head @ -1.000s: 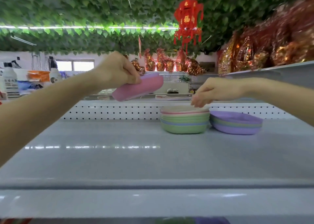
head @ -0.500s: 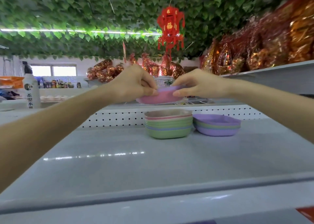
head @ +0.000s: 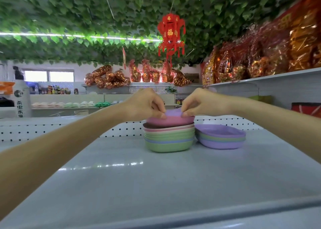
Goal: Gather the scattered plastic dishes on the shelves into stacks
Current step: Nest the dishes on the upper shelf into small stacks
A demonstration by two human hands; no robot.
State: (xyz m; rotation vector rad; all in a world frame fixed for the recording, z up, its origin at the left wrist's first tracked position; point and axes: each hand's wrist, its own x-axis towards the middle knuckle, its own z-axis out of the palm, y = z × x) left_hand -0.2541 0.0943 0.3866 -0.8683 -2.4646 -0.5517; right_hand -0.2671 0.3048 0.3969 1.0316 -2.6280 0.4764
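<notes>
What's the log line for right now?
pink dish at top of tall stack | left hand: pinches rim | right hand: pinches rim | beside: shorter purple stack | released: no

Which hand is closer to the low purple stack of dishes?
Right. The right hand pinches the pink dish beside the purple stack; the left hand pinches its far end.
</notes>
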